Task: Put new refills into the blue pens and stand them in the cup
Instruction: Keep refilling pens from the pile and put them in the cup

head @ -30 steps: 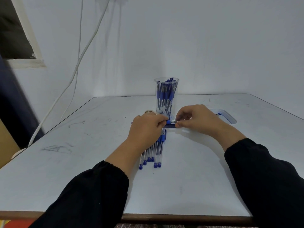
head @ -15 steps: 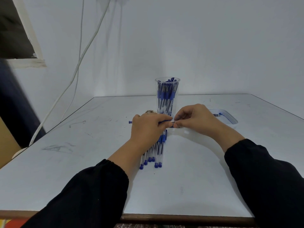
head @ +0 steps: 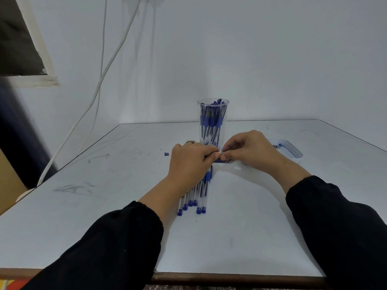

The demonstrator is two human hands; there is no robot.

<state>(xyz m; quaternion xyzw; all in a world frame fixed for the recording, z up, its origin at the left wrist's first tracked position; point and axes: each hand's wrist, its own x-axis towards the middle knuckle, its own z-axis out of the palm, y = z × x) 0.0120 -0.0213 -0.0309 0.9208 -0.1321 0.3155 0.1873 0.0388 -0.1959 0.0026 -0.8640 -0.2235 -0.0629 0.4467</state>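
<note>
1. A blue pen (head: pixel 217 154) is held just above the surface (head: pixel 240 227), in front of the cup; only a short silvery stretch shows between the two hands.
2. The left hand (head: pixel 189 164) has its fingers curled round the pen's barrel.
3. The right hand (head: pixel 249 150) pinches the pen's other end between thumb and fingers; it may be the tip piece, but that part is too small to tell.
4. A few thin refills (head: pixel 225 161) lie on the surface right under the hands.
5. A row of pens (head: pixel 196 197) lies beside the left wrist, blue end caps toward the person.
6. The clear cup (head: pixel 213 122) stands upright behind the hands, full of pens.
7. A small blue cap (head: pixel 166 154) lies left of the hands; a shallow clear tray (head: pixel 293 151) sits to the right.
</note>
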